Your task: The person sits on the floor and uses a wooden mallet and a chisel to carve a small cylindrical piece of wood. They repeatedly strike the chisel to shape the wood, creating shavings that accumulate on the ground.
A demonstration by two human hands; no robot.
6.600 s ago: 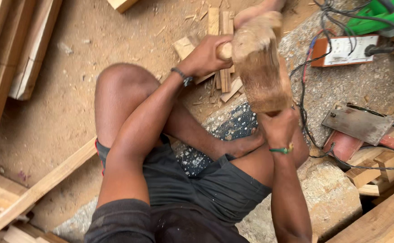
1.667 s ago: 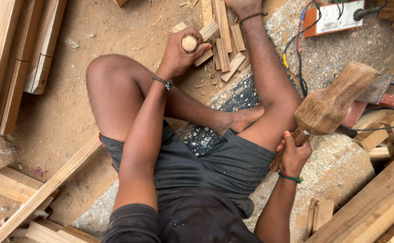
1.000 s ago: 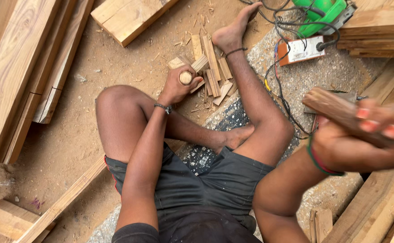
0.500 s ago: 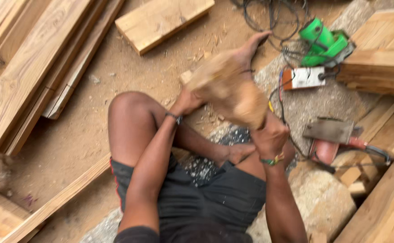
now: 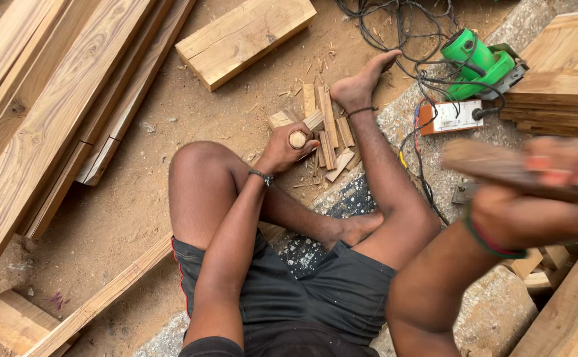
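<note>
I sit on the ground with my legs spread. My left hand point(image 5: 282, 151) is closed around the round wooden handle of a chisel point(image 5: 298, 139), held upright on a small wood piece point(image 5: 281, 119) on the sandy ground. My right hand point(image 5: 540, 215) is raised close to the camera, blurred, gripping a wooden mallet point(image 5: 500, 168) by its handle. Several short cut wood strips point(image 5: 328, 132) lie just beyond my left hand, near my right foot point(image 5: 361, 82).
Long planks point(image 5: 51, 99) lie at the left. A thick wood block point(image 5: 246, 36) sits at the top. A green power tool point(image 5: 477, 59), an orange-white socket box point(image 5: 451, 118) and tangled cables point(image 5: 401, 20) lie at the upper right beside stacked boards point(image 5: 560, 73).
The mallet came down onto the chisel half a second ago and is now swung back up to the right. My left hand has kept the chisel in place.
</note>
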